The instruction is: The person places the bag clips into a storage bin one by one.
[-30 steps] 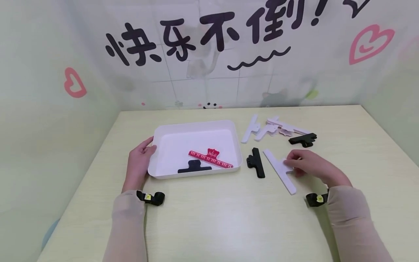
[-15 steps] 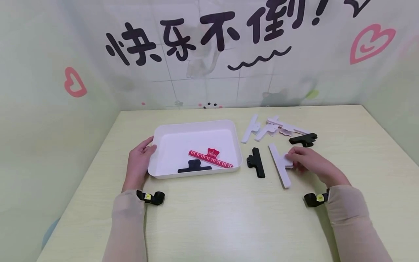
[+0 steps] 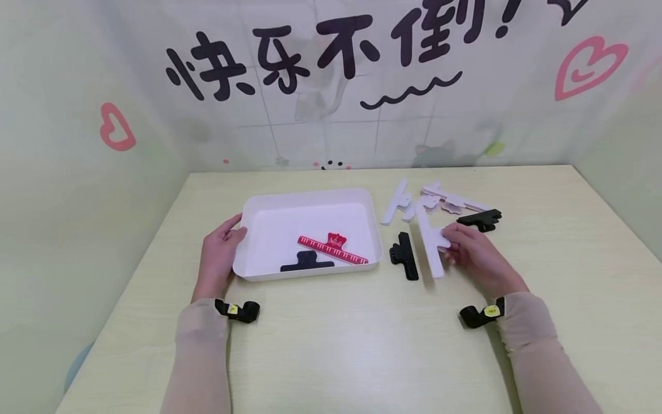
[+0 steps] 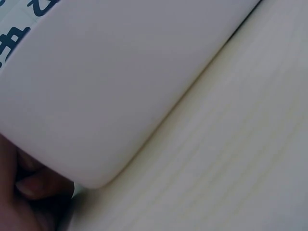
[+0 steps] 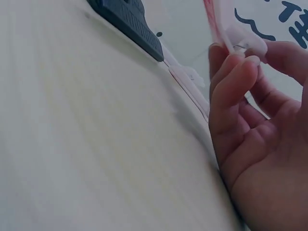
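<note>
My right hand [image 3: 473, 253] pinches a white long-jawed clip [image 3: 428, 244] by its handle tab, raised a little off the table. In the right wrist view, thumb and fingers meet on the tab of this clip [image 5: 245, 36]. My left hand [image 3: 219, 253] holds the left side of a white tray [image 3: 310, 198], thumb at the rim. The left wrist view shows curled fingers [image 4: 41, 185] against the corner of the tray. Inside the tray lie a red clip [image 3: 333, 250] with a piano-key pattern and a black clip [image 3: 307, 261].
Between the tray and my right hand lies a black clip [image 3: 405, 256]. Another black clip [image 3: 482, 219] rests farther right. Several white clips, among them an angled one [image 3: 397, 202], lie overlapping at the back right. A printed cloth [image 3: 331, 138] hangs behind the table.
My right hand has lifted the white clip from the table and moved it left and away from me, turning it more upright. The left hand and tray stay put.
</note>
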`<state>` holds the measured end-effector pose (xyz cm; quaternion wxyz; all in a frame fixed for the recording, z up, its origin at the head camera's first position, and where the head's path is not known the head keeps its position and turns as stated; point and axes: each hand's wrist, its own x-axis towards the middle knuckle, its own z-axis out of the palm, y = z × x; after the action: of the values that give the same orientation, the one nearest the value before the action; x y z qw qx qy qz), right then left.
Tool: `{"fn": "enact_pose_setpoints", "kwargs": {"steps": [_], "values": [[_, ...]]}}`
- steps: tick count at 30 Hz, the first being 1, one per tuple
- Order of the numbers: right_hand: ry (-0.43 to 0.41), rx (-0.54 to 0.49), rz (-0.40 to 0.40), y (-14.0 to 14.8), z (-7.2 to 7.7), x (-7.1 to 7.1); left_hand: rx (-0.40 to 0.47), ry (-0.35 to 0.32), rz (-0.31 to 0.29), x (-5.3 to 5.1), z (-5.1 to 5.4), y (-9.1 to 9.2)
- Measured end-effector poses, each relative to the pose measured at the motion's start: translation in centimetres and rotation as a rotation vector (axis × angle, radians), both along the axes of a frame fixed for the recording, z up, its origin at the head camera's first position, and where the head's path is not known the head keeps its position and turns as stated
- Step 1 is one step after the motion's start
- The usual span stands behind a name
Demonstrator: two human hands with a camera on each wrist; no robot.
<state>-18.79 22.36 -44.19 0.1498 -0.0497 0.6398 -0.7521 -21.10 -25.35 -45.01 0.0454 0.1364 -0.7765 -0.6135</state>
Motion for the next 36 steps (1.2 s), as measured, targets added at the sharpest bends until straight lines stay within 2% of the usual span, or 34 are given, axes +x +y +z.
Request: {"fn": "enact_pose_setpoints", "kwargs": {"steps": [5, 12, 22, 29, 36], "values": [[0.037, -0.14, -0.072, -1.1, -0.5, -0.7, -0.017, -0.006, 0.002, -0.1, -0.1, 0.0], [0.027, -0.211, -0.161, -3.0, -0.7, -1.6, -0.014, 0.002, 0.004, -0.1, -0.1, 0.0], [0.023, -0.213, -0.227, -6.4, -0.3, -3.1, -0.012, 0.005, 0.002, -0.2, -0.3, 0.0], [0.021, -0.191, -0.26, -7.8, -0.3, -3.9, 0.027, 0.001, -0.006, -0.1, -0.5, 0.0], [0.052, -0.204, -0.269, -8.7, -0.4, -4.0, -0.024, -0.007, 0.006, -0.2, -0.4, 0.0]]}}
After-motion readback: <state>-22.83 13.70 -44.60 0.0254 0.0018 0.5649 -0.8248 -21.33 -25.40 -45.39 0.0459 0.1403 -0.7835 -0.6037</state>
